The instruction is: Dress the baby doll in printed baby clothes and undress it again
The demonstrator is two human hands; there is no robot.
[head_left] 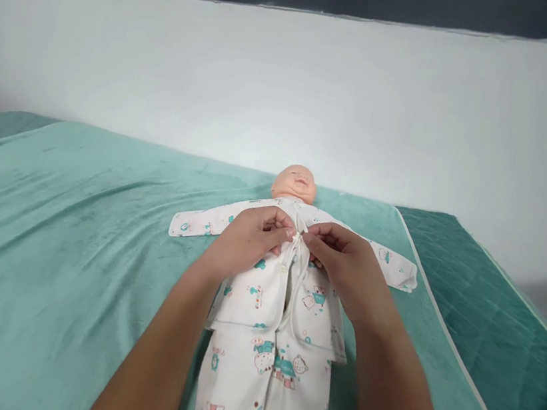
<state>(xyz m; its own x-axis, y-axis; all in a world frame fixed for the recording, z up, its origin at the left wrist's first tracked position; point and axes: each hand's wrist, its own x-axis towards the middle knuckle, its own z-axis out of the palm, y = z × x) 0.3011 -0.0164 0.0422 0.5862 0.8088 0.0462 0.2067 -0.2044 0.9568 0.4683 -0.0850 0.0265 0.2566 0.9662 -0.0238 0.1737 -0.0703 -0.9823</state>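
Note:
A baby doll [296, 182] lies on its back on a teal blanket [72, 239], head away from me. It wears a white printed top [262, 291] with sleeves spread out, and matching trousers [260, 385]. My left hand [249, 239] pinches the left edge of the top's front opening at the chest. My right hand [347, 258] pinches the right edge, fingertips meeting the left hand's at the top fastening. Both hands are closed on the fabric. A small button shows lower on the top's front.
The blanket covers a bed that runs against a white wall [289, 86]. A darker green quilted cover [482, 306] lies at the right, beyond the blanket's pale edge.

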